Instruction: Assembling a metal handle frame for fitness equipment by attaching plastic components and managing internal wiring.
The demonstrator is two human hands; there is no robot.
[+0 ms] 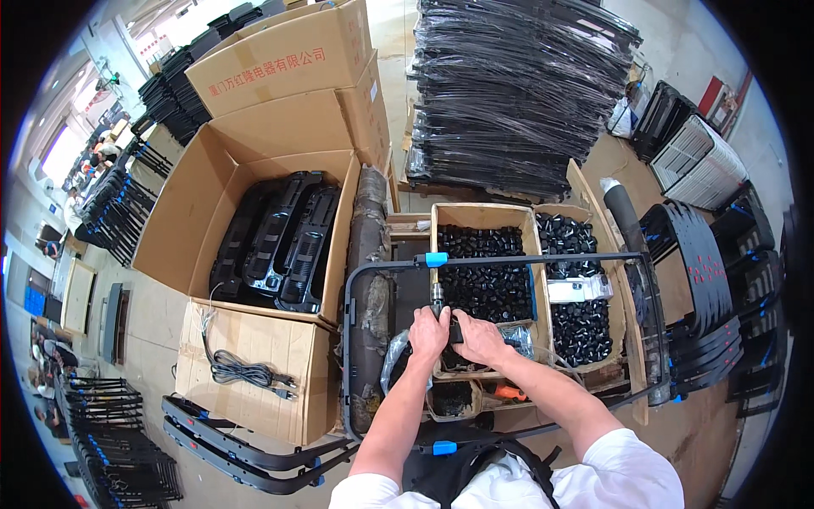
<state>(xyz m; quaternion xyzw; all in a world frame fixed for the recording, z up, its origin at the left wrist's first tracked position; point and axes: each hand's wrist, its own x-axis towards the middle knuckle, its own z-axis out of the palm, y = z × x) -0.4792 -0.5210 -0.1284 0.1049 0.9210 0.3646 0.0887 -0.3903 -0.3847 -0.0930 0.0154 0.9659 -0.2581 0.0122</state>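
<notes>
My left hand (pixel 429 333) is wrapped round a dark power drill (pixel 437 295) with a silver chuck. My right hand (pixel 477 338) is closed on the same drill from the right, and its body is mostly hidden by my fingers. The chuck points away from me, at a blue clip (pixel 437 260) on the far bar of a large black rectangular frame (pixel 526 262). That frame lies across padded rails around my forearms. On its near bar sits another blue clip (pixel 444 448).
Open boxes of small black caps (pixel 483 293) lie beneath the frame. To the left, a cardboard box (pixel 178 212) holds black plastic parts, and a coiled power cord (pixel 246 369) rests on another carton. Wrapped black frames (pixel 517 93) are stacked at the back. An orange-handled tool (pixel 510 392) lies by my right forearm.
</notes>
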